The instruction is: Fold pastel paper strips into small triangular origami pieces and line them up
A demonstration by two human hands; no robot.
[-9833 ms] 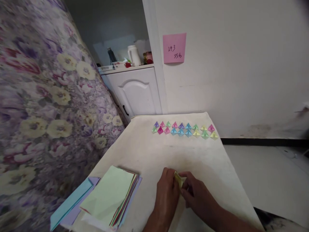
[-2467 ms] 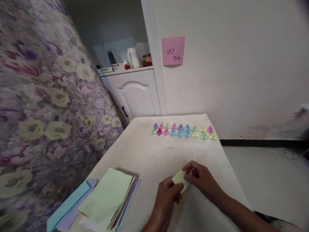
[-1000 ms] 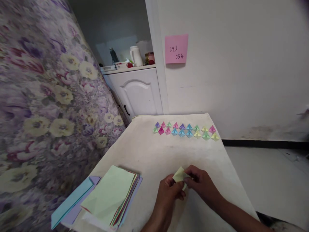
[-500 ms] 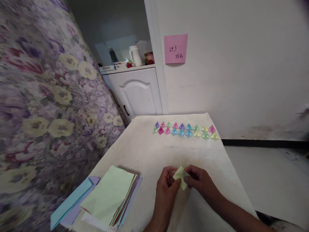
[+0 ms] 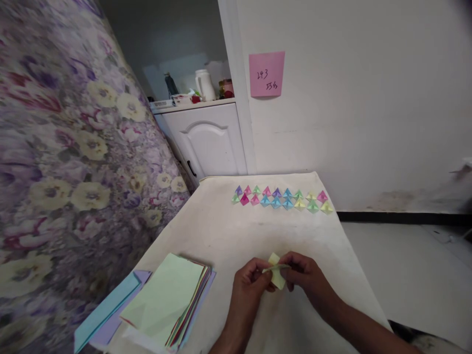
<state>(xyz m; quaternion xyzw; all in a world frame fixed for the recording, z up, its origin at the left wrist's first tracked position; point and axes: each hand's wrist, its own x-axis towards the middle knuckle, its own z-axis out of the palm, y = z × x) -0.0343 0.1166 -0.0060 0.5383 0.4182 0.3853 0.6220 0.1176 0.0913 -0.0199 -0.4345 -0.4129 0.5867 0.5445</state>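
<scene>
Over the near part of the table, my left hand and my right hand pinch a small pale-yellow folded paper between thumbs and fingers. Its upper flap stands away from the lower part, and a corner pokes up behind the fingertips. Farther back lie two rows of small folded paper pieces in pink, purple, blue, green and yellow. Left of my hands sits a stack of coloured paper sheets with pale green on top.
Blue folded paper and purple paper lie at the table's left edge, near a floral curtain. A white cabinet holding a white jug stands behind. A pink note hangs on the wall.
The yellow paper was a flat diamond facing me; now a flap is lifted and seen nearly edge-on. Both hands keep their grip, the left shifted slightly outward.
</scene>
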